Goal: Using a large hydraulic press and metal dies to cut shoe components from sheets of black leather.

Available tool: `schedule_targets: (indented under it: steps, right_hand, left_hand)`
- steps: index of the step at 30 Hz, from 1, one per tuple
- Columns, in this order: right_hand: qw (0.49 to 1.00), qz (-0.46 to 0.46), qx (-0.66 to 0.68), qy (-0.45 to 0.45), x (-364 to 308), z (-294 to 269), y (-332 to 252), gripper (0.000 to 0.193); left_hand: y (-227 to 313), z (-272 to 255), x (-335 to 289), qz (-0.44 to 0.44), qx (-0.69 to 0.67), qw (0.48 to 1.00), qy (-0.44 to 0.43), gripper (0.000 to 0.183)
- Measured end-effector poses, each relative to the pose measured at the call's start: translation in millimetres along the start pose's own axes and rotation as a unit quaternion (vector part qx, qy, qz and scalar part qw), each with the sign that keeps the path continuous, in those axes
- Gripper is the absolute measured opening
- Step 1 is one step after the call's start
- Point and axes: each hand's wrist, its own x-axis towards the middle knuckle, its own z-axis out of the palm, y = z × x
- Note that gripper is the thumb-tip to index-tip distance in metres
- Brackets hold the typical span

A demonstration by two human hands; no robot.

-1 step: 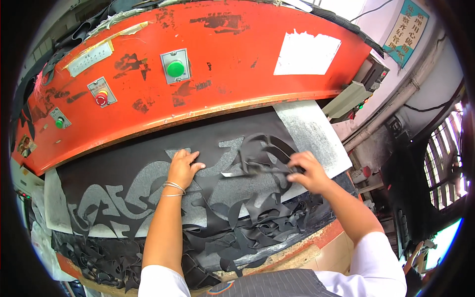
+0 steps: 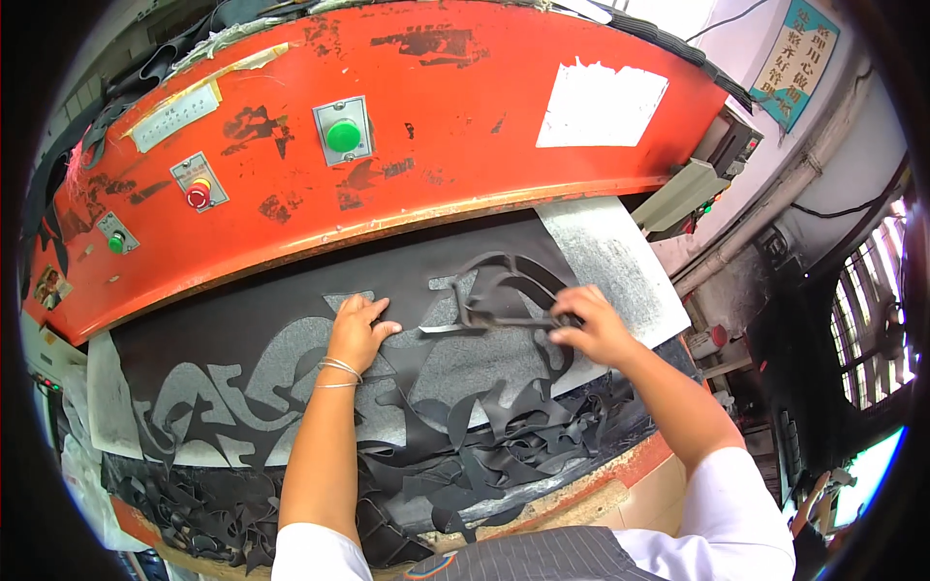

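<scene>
My right hand [image 2: 588,324] has its fingers wrapped round the right end of a cutting die [image 2: 523,321], a dark curved metal frame with a crossbar. The die is over the right part of a dark leather-like sheet [image 2: 417,266]; whether it touches the sheet I cannot tell. Farther left, my left hand [image 2: 356,334] rests on the sheet beside a cut-out, thumb apart from the fingers and nothing held. Curved cut-outs in the sheet show the pale grey board [image 2: 620,266] beneath.
Behind the sheet stands a red press beam [image 2: 465,116] with green buttons [image 2: 343,137] and a red button [image 2: 199,193]. Dark offcuts [image 2: 504,436] heap along the near edge. A control box [image 2: 717,155] is at the right end; a pipe [image 2: 765,223] runs beyond it.
My right hand has shifted slightly left and away from me with the die, which looks sharper now. The left hand stays almost in place.
</scene>
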Motion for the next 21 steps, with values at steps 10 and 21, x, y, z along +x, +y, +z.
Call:
schedule_targets:
  steps: [10,21]
  right_hand:
    - [0.997,-0.038,-0.039,-0.060,112,53,48,0.035]
    - [1.000,0.015,0.002,-0.007,100,39,105,0.077]
  left_hand:
    - [-5,0,-2,-0.029,-0.042,0.996,0.071,0.029]
    - [4,5,6,-0.064,0.008,0.995,0.072,0.018]
